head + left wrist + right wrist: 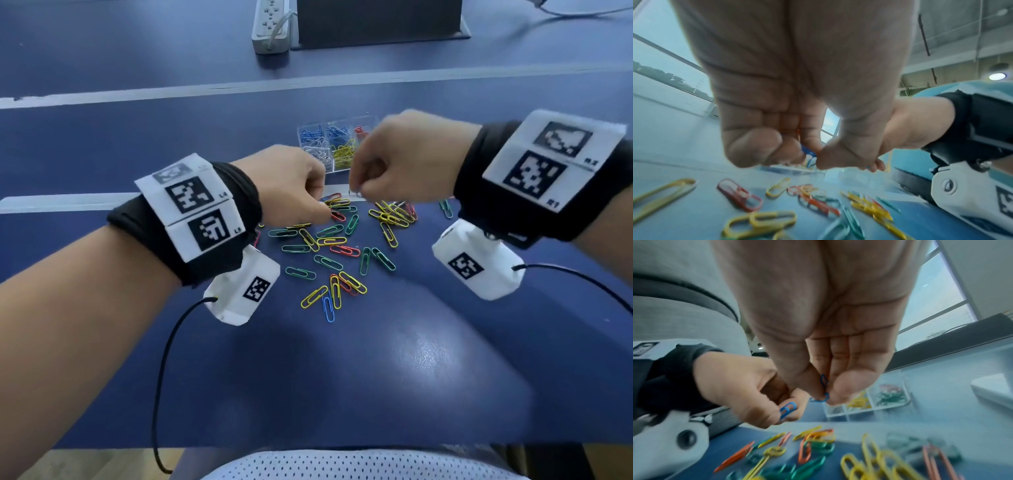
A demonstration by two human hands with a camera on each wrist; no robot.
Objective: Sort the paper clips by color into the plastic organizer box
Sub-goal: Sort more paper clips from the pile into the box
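Fingers (356,186) of both hands curl in over the clips (337,253), with the box (337,147) just behind. Left hand (777,113) pinches something blue. Right hand (824,337) pinches 1 thin blue clip (824,382); the left holds another (788,408). They look hooked together, so pulling could drop both.

power strip (270,25) beside dark box (378,20)
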